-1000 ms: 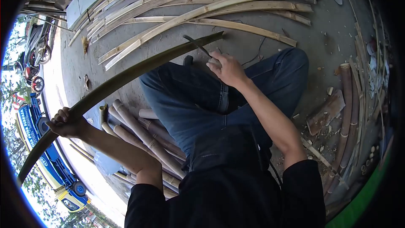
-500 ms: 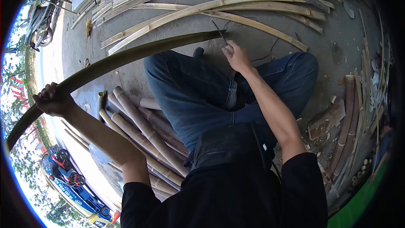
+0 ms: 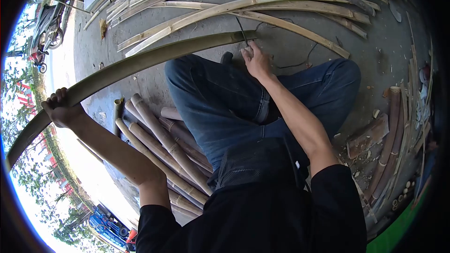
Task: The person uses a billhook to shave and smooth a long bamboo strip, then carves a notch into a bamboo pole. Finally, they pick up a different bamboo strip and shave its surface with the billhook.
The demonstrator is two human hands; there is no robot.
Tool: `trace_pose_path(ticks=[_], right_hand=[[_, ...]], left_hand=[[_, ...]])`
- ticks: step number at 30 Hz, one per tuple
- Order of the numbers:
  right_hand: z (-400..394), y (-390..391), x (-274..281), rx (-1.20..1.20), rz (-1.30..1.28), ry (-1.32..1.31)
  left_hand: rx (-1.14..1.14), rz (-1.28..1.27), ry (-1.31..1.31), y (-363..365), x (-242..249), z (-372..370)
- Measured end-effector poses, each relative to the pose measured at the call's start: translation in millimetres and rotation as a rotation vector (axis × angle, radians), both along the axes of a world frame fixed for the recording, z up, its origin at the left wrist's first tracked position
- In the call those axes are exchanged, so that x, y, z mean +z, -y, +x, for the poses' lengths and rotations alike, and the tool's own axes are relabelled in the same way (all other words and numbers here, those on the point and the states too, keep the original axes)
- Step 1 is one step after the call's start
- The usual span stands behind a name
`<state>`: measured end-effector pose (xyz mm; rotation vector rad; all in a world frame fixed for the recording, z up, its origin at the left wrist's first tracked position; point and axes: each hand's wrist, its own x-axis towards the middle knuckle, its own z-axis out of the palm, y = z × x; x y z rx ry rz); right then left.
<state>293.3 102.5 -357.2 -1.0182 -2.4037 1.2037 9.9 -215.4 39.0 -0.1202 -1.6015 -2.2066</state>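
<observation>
A long green split-bamboo strip [image 3: 140, 61] arcs from the far left to a spot above my knees. My left hand [image 3: 62, 108] is wrapped round it toward its left part. In my right hand [image 3: 258, 64], fingers closed, is a thin dark blade [image 3: 242, 31], probably a knife; its handle is hidden in the grip. The blade crosses the strip close to its right end and seems to touch it. I sit on the concrete floor with my jeans-clad legs [image 3: 215, 93] folded below the strip.
Pale split-bamboo lengths [image 3: 206, 11] lie across the floor ahead. Bamboo poles [image 3: 168, 145] are piled left of my legs. To the right are a wooden block [image 3: 369, 136], brown bamboo pieces [image 3: 391, 136] and thin strips. Motorbikes [image 3: 55, 37] and a blue vehicle [image 3: 110, 227] stand outside, left.
The blade and my right hand have shifted slightly left along the strip, away from its tip. My left hand keeps its grip. The view has turned slightly; a motorbike rider now shows outside.
</observation>
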Motion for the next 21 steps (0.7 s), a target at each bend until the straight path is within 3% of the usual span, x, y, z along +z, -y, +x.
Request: trace_pose_path(ticks=[2,4,6,10,11,12,14,15,16,18,20,21], right_hand=[[-6,22,45,0.159,-0.012,-0.301],[-4,25,55,0.259,0.055,-0.302],[-1,11,55,0.091,-0.041,-0.032],[3,22,90,0.198,-0.121,-0.222],[6,39,105,0.273,-0.004,-0.171],[7,46,105,0.29,0.012,-0.231],[8,34,64,0.101,0.099,-0.163],[7,19,25,-0.012,0.001,-0.063],[12,0,14,-0.042,-0.078,0.061],[15,-5,29,0.033,-0.112,0.042],[8,29,68,0.135,-0.036,-0.279],[8,36,79,0.229,-0.061,-0.317]], left_hand=[[-0.032,0.001,-0.002,-3,1,2],[0.135,-0.038,0.035,-25,8,14],[0.097,-0.046,0.018,-19,10,17],[0.158,-0.027,-0.018,-24,13,18],[0.082,-0.059,-0.024,-3,12,7],[0.083,-0.055,-0.021,-8,11,10],[0.24,-0.082,-0.033,-22,16,16],[0.088,-0.085,-0.046,19,13,-8],[0.094,-0.079,-0.055,5,15,6],[0.208,-0.064,-0.047,-49,22,39],[0.247,-0.08,-0.019,-68,27,39],[0.296,-0.096,0.005,-68,27,41]])
